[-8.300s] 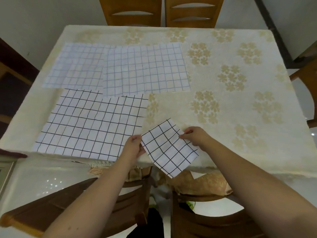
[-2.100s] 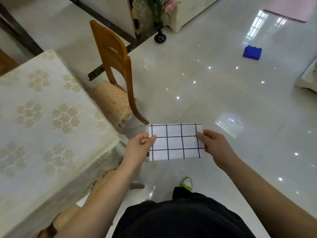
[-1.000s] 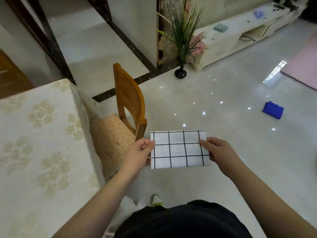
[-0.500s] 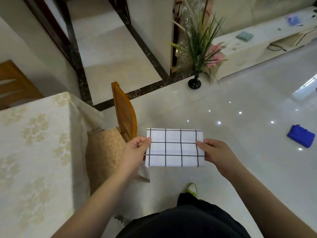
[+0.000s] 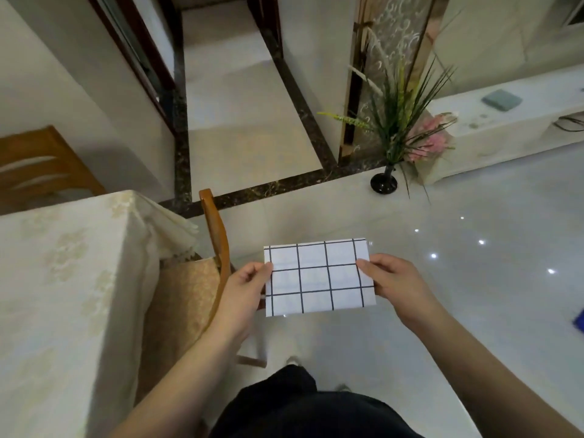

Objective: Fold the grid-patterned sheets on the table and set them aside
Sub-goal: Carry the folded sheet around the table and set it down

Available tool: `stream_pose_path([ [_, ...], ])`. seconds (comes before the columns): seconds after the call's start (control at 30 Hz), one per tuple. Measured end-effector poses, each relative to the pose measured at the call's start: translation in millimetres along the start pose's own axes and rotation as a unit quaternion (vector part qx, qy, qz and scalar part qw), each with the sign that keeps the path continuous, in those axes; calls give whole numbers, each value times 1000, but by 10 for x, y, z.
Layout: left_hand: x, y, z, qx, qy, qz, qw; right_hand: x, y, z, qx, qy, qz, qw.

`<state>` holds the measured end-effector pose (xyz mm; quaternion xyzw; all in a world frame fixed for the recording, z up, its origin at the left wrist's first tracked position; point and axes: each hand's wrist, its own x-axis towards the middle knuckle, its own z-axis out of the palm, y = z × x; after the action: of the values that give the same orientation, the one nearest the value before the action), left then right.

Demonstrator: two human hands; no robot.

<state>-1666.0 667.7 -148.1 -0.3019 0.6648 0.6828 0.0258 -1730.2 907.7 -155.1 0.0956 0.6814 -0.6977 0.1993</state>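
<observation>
The left hand [image 5: 245, 287] pinches the left edge of the folded grid-patterned sheet [image 5: 319, 276], thumb on top and the other fingers curled behind it. The right hand [image 5: 395, 281] pinches the right edge the same way, thumb lying on the paper's face. The sheet hangs flat between the two hands, in the air above the glossy floor [image 5: 474, 295], at 3 o'clock from the left hand and 9 o'clock from the right. One sheet is in view, held by two hands. The table [image 5: 63, 279] under its floral cloth lies at 9 o'clock from the sheet, well apart. One wooden chair [image 5: 218, 241] stands between the table and the left hand; another chair [image 5: 41, 169] sits at 10 o'clock. One vase of grasses [image 5: 384, 181] stands at 1 o'clock.
</observation>
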Motion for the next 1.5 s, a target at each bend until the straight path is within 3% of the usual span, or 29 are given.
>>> stream_pose_path([
  [0.2,542,164,11,-21,32,6,999,655,-155,144,3,-34,26,999],
  [0.63,1850,656,-256,12,-30,-1,999,2114,-820,713,-55,-43,36,997],
  [1.03,2552,959,-530,-30,88,-39,995,3330,-1215,1424,-149,-144,33,978],
  [1.5,3681,1631,-242,-118,251,-75,958,5111,-1961,1986,-246,-285,-11,926],
])
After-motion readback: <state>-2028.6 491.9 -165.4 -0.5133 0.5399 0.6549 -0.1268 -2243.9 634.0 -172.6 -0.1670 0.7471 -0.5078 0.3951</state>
